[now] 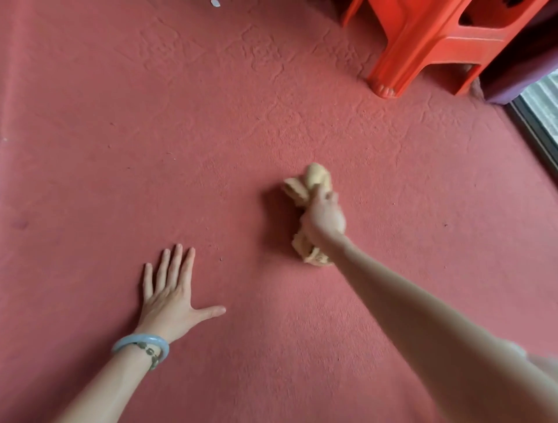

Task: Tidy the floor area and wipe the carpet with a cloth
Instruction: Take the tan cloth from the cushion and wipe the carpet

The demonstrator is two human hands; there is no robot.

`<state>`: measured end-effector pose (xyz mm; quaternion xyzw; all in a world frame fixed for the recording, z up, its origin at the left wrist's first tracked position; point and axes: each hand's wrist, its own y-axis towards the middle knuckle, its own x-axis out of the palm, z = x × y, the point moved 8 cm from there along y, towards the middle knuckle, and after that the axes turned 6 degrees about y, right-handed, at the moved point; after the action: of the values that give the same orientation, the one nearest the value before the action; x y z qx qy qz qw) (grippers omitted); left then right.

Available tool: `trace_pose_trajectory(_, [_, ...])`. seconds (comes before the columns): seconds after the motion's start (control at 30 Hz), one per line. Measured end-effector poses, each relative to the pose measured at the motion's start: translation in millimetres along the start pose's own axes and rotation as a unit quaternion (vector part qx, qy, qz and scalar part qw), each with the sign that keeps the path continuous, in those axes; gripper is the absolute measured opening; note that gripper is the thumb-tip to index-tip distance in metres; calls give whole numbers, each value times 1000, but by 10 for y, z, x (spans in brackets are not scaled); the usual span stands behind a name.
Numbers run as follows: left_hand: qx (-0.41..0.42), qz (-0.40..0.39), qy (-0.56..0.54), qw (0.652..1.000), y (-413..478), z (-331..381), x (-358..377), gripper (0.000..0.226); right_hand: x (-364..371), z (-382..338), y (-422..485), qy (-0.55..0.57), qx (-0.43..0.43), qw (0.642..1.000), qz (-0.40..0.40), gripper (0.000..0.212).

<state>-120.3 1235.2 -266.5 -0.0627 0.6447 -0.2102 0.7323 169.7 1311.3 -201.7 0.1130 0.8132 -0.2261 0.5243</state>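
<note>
A red carpet point(211, 136) covers the whole floor. A crumpled pale yellow cloth point(305, 187) lies on it right of centre, and my right hand point(324, 219) is shut on the cloth, pressing it onto the carpet; the hand is blurred. Part of the cloth sticks out ahead of the hand and part behind it under the wrist. My left hand point(170, 294) rests flat on the carpet at the lower left with fingers spread, holding nothing. A pale blue bangle sits on that wrist.
An orange-red plastic stool point(428, 45) stands at the top right, its near leg on the carpet. Beside it is a dark purple object point(519, 66) and a door track point(537, 120) along the right edge. A small white scrap point(215, 3) lies at the top edge.
</note>
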Motion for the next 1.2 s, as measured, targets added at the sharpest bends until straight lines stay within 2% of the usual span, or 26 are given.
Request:
trace_pose_trajectory(0.1, [-9,-16,-10,1000,19,-5,37,130,410,-849,-257,-3,-122,989,-77,52])
trace_pose_trajectory(0.2, [-15,-19,-6,1000,27,0,55,130,714,-1513,-586,20,-237,958,-158,42])
trace_pose_trajectory(0.27, [-20,-19,-4,1000,21,-23,53,130,805,-1685,-653,24,-286,938,-195,40])
trace_pose_trajectory(0.33, [-24,-18,-11,999,23,-32,46,129,721,-1611,-509,31,-298,935,-191,37])
trace_pose_trajectory(0.47, [-30,-19,-19,999,13,-47,69,129,279,-849,271,43,-214,965,-146,33])
trace_pose_trajectory(0.6, [-42,-17,-17,999,29,-75,83,130,-331,260,1091,33,-88,995,-28,28])
trace_pose_trajectory(0.73, [-49,-25,-20,998,16,-88,85,130,-830,1076,1399,-1,30,999,45,30])
trace_pose_trajectory(0.83, [-53,-35,-16,998,19,-48,54,131,-943,1216,1431,-7,84,994,75,33])
trace_pose_trajectory(0.93, [-50,-48,-14,998,27,-10,10,132,-719,739,1395,5,51,996,68,40])
trace_pose_trajectory(1.07, [-55,-49,-9,997,27,24,-41,131,-81,-492,1025,-8,-92,996,-6,44])
trace_pose_trajectory(1.2, [-60,-41,-8,997,35,17,-71,130,525,-1655,338,-10,-250,961,-116,43])
